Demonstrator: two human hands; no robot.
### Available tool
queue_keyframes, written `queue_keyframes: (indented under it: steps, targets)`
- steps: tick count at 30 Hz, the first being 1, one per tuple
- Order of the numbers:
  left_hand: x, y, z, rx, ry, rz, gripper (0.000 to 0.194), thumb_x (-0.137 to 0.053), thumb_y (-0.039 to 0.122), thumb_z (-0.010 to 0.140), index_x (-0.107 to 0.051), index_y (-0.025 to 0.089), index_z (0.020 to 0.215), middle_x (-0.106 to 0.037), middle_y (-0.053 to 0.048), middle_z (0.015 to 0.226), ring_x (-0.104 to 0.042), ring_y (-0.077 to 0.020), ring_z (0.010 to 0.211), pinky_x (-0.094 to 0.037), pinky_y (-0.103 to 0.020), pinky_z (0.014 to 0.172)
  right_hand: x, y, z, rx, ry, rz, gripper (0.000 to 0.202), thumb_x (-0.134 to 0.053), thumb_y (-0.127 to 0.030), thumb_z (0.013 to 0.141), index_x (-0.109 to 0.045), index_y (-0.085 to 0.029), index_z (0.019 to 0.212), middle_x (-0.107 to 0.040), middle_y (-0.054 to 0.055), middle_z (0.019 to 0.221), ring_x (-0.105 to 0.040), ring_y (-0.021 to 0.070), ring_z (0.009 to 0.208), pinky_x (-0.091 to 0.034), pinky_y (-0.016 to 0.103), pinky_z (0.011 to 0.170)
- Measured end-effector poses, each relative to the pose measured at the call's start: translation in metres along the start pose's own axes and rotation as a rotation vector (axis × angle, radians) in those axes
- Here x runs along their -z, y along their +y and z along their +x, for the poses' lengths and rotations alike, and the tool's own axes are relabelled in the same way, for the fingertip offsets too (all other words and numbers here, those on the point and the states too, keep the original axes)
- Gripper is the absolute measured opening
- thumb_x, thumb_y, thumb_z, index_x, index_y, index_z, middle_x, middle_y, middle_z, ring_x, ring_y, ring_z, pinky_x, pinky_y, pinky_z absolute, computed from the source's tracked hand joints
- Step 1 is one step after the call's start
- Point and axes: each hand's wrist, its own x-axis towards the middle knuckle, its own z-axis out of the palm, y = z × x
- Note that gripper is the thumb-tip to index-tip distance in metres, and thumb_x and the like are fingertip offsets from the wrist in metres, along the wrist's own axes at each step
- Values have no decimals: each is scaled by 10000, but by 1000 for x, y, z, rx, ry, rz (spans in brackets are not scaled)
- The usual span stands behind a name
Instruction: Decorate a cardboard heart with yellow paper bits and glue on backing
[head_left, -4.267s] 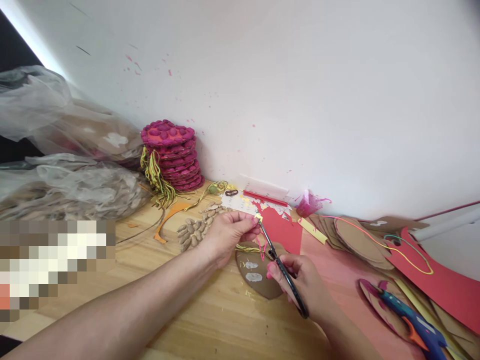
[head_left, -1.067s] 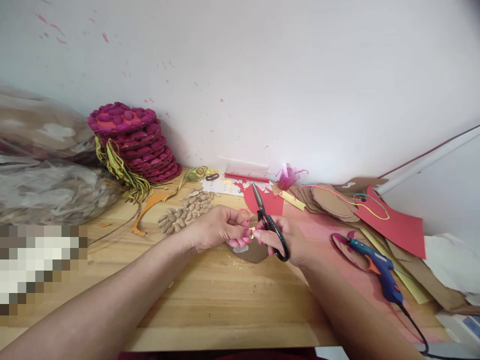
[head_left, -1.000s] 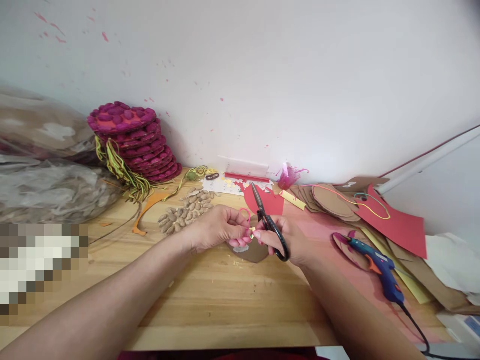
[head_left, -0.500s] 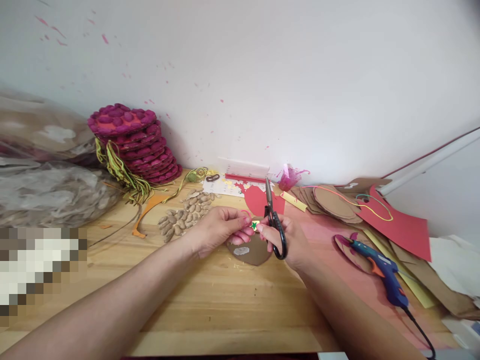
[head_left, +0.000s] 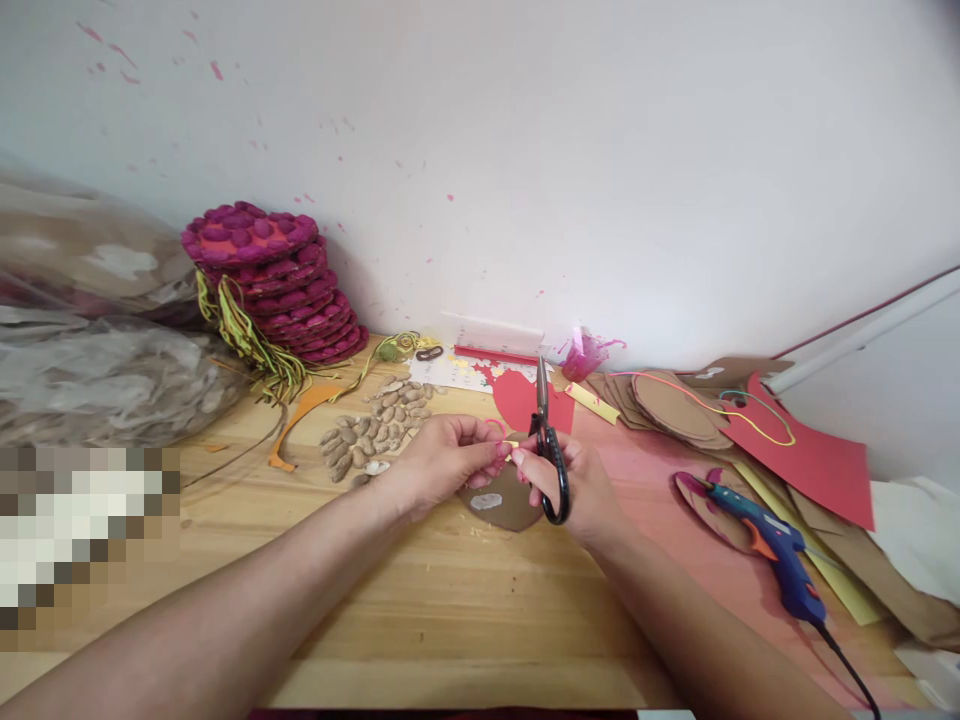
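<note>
Left hand and right hand together, pinching a yellow paper piece
The piece is between their fingertips above brown cardboard on the wooden counter; black-handled scissors sit in the right hand, blades pointing toward the wall.

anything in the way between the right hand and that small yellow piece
Nothing visible: the right hand has its fingertips at the small yellow piece, facing the left hand. The scissors in the right hand's grip point toward the wall, beside the piece.
</note>
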Motion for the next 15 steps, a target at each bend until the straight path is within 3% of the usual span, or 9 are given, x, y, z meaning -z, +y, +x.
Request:
queue_keyframes:
  steps: [4,8,11,15]
  targets:
    - [5,6,0,-23,-34,59,276,-780,362,674,-655,118,712,-615,5,601,-509,-70,536,-375,-186,518,4,0,2,-7,-74,-10,260,-740,-396,715,-617,-175,774,-587,-42,572,-490,66,391,-340,180,373]
    - [10,11,1,-27,-74,72,267,-801,327,627,-665,108,693,-620,-6,607,-499,-71,523,-360,-194,510,14,-10,0,-75,-146,-82,382,-711,-538,701,-627,-167,725,-491,-62,472,-430,66,360,-306,191,366]
    - [11,14,1,-13,-86,36,254,-808,295,605,-666,96,672,-623,-17,614,-506,-73,527,-375,-202,529,28,-19,-9,-104,-220,-208,459,-647,-615,724,-635,-157,689,-450,-55,454,-383,69,370,-301,206,378]
    - [10,18,-1,15,-128,23,228,-804,270,605,-660,96,632,-615,-20,590,-501,-71,517,-380,-200,529,52,-29,-26,-114,-343,-436,428,-647,-582,750,-658,-155,721,-414,-50,496,-375,85,429,-291,219,403]
